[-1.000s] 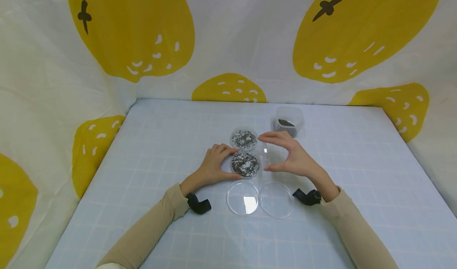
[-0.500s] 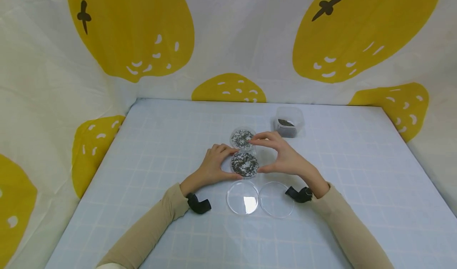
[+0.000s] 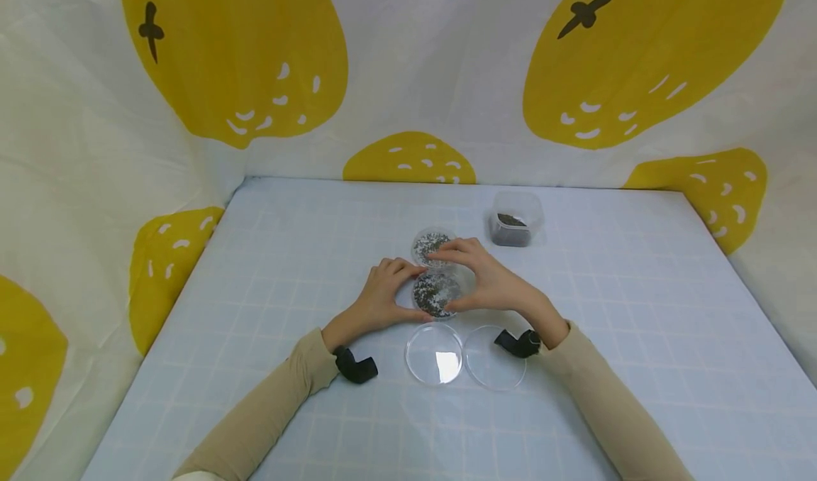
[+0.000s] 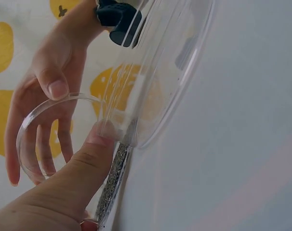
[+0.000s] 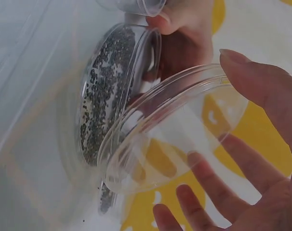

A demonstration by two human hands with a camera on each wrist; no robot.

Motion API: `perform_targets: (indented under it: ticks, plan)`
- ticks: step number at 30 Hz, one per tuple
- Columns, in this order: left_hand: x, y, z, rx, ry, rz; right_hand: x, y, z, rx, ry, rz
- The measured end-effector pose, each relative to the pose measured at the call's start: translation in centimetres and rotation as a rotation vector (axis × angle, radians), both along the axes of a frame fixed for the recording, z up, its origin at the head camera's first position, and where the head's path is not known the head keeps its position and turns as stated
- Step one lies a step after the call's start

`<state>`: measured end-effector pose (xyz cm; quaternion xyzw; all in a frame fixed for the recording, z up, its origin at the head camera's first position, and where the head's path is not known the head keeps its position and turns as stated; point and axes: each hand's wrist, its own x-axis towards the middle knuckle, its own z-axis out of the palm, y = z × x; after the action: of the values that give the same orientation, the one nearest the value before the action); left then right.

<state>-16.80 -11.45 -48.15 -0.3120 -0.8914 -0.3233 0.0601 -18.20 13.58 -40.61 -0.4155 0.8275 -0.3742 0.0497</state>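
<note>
My left hand (image 3: 381, 296) holds a round, clear petri dish (image 3: 429, 295) by its edge, thumb on the near side and fingers on the far side. Dark grains lie scattered in this dish. Between thumb and fingers, my right hand (image 3: 494, 279) grips a clear round lid (image 5: 170, 139). In the right wrist view the lid is tilted beside the grain-filled dish; whether they touch is hard to tell. Just behind stands a second petri dish (image 3: 426, 244) with dark grains, partly covered by my right fingers in the head view.
Two clear round dishes or lids, a left one (image 3: 421, 360) and a right one (image 3: 494, 374), lie side by side nearer me. A clear square tub (image 3: 510, 235) with dark grains stands at the back right. Black devices (image 3: 356, 366) sit at both wrists.
My right hand has moved left with the clear lid, from the right side of the near petri dish to over it. My left hand stays in place on the dish.
</note>
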Motion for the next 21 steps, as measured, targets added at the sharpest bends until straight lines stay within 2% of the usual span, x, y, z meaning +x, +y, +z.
perform_targets:
  ticks: [8,14,21]
  plan:
    - [-0.1,-0.1,-0.1,0.008,0.006,-0.003,0.0,-1.0,-0.8,0.016,-0.031,0.015]
    - [0.0,0.0,0.0,0.016,-0.005,0.001,0.1,-1.6,-1.5,0.046,0.007,0.034]
    - [-0.1,0.0,0.0,0.03,0.006,-0.006,0.3,-2.0,-2.1,0.06,0.024,0.018]
